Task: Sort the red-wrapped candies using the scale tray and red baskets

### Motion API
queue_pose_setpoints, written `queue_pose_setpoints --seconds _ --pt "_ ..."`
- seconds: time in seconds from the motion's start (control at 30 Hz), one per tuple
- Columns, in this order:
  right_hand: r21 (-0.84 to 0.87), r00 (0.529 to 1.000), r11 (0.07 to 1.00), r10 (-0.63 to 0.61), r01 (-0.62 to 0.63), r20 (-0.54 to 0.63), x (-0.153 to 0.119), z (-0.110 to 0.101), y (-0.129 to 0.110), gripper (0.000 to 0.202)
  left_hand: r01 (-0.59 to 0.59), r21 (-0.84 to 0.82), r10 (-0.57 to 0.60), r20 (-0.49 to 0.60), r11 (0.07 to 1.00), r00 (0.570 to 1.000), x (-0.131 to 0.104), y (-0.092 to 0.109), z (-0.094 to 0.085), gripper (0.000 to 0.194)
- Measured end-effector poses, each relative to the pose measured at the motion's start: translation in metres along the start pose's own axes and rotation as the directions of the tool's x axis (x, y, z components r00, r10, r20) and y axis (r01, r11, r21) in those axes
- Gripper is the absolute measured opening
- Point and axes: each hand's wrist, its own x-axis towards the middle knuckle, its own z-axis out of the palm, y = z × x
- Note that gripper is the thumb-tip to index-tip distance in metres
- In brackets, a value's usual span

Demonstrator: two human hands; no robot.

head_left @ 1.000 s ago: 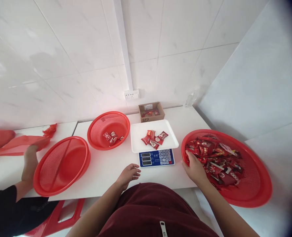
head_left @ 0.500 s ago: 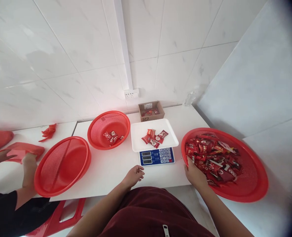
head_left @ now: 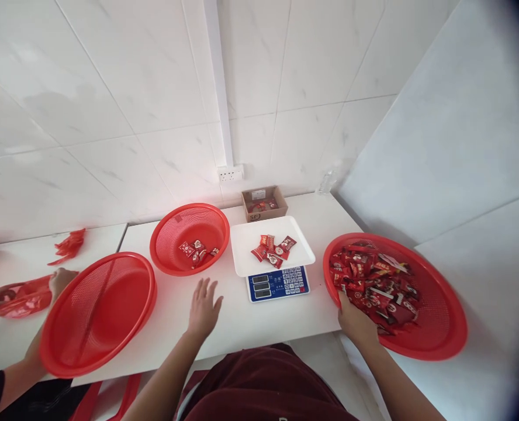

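Note:
My left hand (head_left: 204, 309) hovers over the white table with its fingers spread and nothing in it. It is nearest to a red mesh basket (head_left: 165, 264) that holds several small red packets (head_left: 198, 251). My right hand (head_left: 356, 318) grips the near left rim of a large red basket (head_left: 443, 345), its fingertips hidden inside. Many red-wrapped packets (head_left: 373, 280) fill that basket. Between my hands stands a digital scale (head_left: 277, 285) with a blue keypad panel. Several red packets (head_left: 273, 250) lie on its white tray (head_left: 242, 263).
At left is another red basket (head_left: 143, 304). Beyond it, a co-worker's hands (head_left: 60, 283) hold a red plastic bag (head_left: 27, 298). A crumpled red bag (head_left: 70, 244) lies near the wall. Behind the scale sit a cardboard box (head_left: 281, 209) with packets and a clear plastic bottle (head_left: 327, 181).
My left hand has moved left, away from the scale, and its fingers have spread. My right hand stays on the large basket's rim. The co-worker's hands have shifted with the red bag.

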Motion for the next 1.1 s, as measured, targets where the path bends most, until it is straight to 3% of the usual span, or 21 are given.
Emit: queue_pose_setpoints --seconds 0.07,0.13,0.23,0.33,0.4,0.5,0.67,0.77,0.9,1.1 --pt "0.020 1.000 1.000 0.015 -0.015 -0.004 0.001 0.001 0.000 0.053 0.086 0.120 -0.071 -0.126 0.989 0.990 0.013 -0.017 -0.020 0.048" --pt "0.023 1.000 1.000 0.021 -0.021 -0.022 0.003 0.003 0.000 0.052 0.223 0.194 -0.171 -0.255 0.955 0.952 0.027 -0.035 -0.042 0.057" --pt "0.021 0.998 0.999 0.041 -0.040 -0.041 0.005 0.007 0.000 0.052 0.481 0.129 -0.411 -0.358 0.867 0.838 0.052 -0.065 -0.072 0.076" --pt "0.027 0.997 0.998 0.050 -0.049 -0.052 0.005 0.008 -0.001 0.051 0.664 -0.036 -0.650 -0.248 0.747 0.718 0.076 -0.093 -0.089 0.098" --pt "0.028 0.997 0.998 0.057 -0.056 -0.050 0.003 0.006 -0.003 0.051 0.699 -0.095 -0.705 -0.137 0.709 0.696 0.089 -0.108 -0.093 0.107" --pt "0.036 0.997 0.997 0.063 -0.062 -0.049 0.002 0.004 -0.005 0.053 0.684 -0.090 -0.690 -0.056 0.723 0.722 0.102 -0.122 -0.098 0.105" --pt "0.055 0.995 0.996 0.070 -0.066 -0.075 0.002 0.004 -0.007 0.052 0.641 -0.009 -0.641 -0.036 0.768 0.767 0.107 -0.131 -0.120 0.100" --pt "0.063 0.994 0.995 0.086 -0.082 -0.065 0.001 0.003 -0.008 0.052 0.582 0.140 -0.585 -0.018 0.801 0.811 0.104 -0.140 -0.133 0.096" --pt "0.080 0.994 0.993 0.093 -0.088 -0.061 0.001 0.002 -0.009 0.053 0.432 0.400 -0.485 0.038 0.808 0.873 0.102 -0.155 -0.143 0.085" --pt "0.089 0.994 0.992 0.098 -0.094 -0.051 0.001 0.001 -0.010 0.053 0.158 0.520 -0.265 0.137 0.839 0.954 0.097 -0.164 -0.155 0.067"
